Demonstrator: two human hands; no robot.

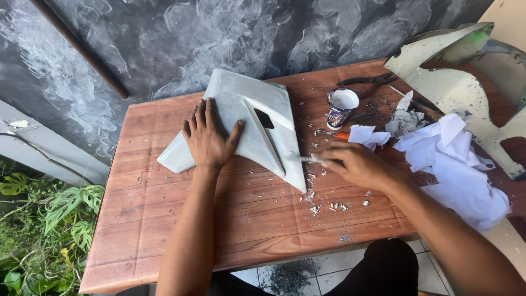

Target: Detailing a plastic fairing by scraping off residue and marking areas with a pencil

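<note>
A pale grey angular fairing panel [257, 104] lies on the wooden table [164, 219]. My left hand [209, 134] presses flat on the panel's left part, fingers spread. My right hand [353, 163] is at the panel's right edge, fingers closed on a small pale tool or scrap [312, 159] that touches the edge; it is blurred and I cannot tell what it is. White flakes [329, 205] lie on the table below it.
A small cup [341, 107] stands behind the panel, with pliers [367, 82] and an orange-handled tool [331, 133] nearby. White rags [455, 159] and crumpled paper [405, 120] lie right. A second large fairing piece [460, 82] leans at far right. Plants [44, 230] grow left.
</note>
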